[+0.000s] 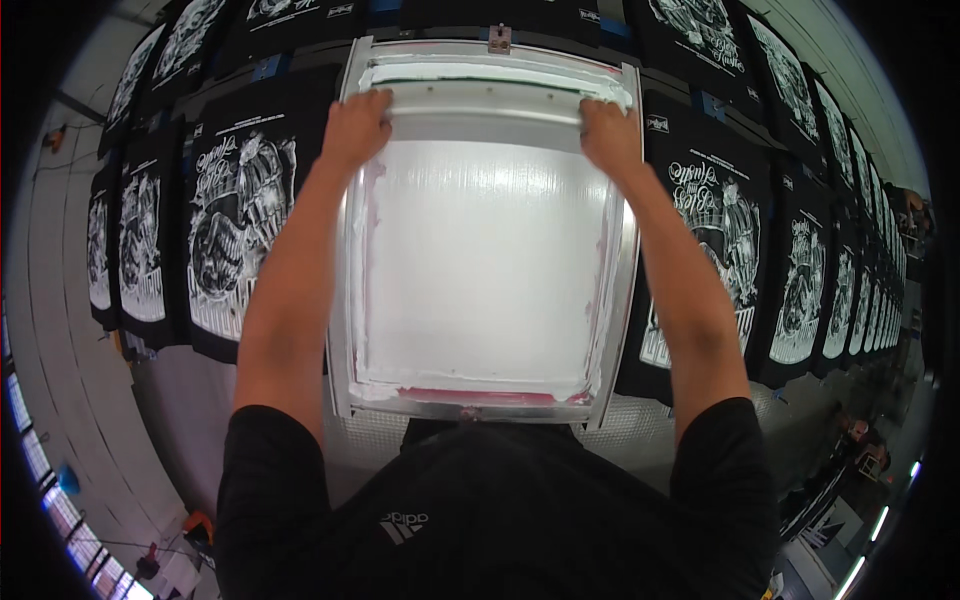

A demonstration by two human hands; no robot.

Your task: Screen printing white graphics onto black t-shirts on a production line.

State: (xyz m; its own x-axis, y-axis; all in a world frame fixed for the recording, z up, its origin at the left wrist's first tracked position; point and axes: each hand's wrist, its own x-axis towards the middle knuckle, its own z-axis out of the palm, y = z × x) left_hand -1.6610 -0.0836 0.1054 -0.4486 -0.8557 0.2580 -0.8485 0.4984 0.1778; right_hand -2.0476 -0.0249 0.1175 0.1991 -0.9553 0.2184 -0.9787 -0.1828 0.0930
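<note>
A silver screen-printing frame point(339, 300) lies in front of me, its pale mesh point(481, 260) coated white, with white ink along the edges and a reddish strip at the near edge. A long metal squeegee point(486, 103) spans the far end of the mesh. My left hand point(358, 128) grips its left end and my right hand point(612, 138) grips its right end, both with curled fingers. My forearms run along both sides of the frame. The squeegee's blade edge is hard to make out.
Black shirts with white printed artwork lie on rows of boards to the left point(215, 330) and right point(800, 350), and beyond the frame. A metal clamp point(500, 40) sits at the frame's far edge. Textured metal flooring point(365, 440) shows below. People point(860, 450) are partly visible at far right.
</note>
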